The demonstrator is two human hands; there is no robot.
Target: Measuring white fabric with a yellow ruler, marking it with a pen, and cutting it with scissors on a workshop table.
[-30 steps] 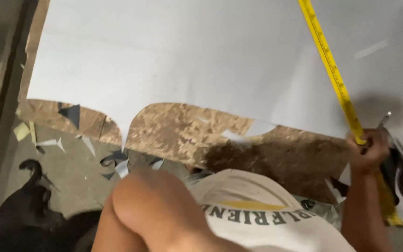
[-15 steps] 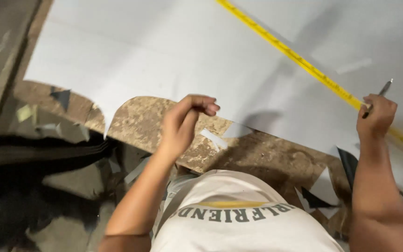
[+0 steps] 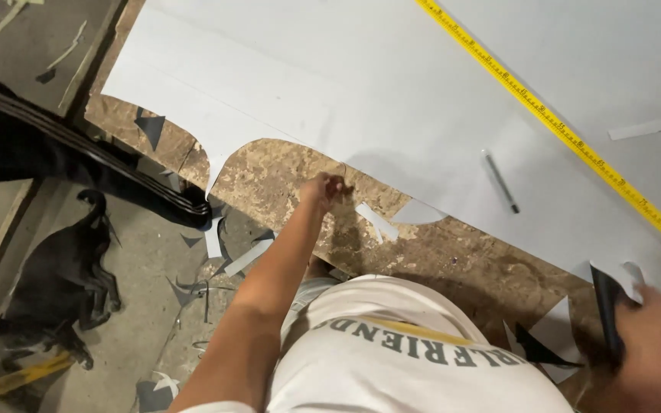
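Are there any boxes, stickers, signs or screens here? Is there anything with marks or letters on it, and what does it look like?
No packages, signs or screens show.
Tape measure: long yellow strip with dark marks, lying diagonally across the white sheet, upper middle to right edge.
Shirt: white, with a band of dark lettering and a yellow line, bottom centre.
Left hand: at the sheet's cut edge, away from the marked things.
Right hand: lower right, gripping a dark tool.

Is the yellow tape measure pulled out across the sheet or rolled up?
Pulled out. The yellow tape measure lies flat in a straight diagonal line across the grey sheet, running past the pen. Its case is not in view.
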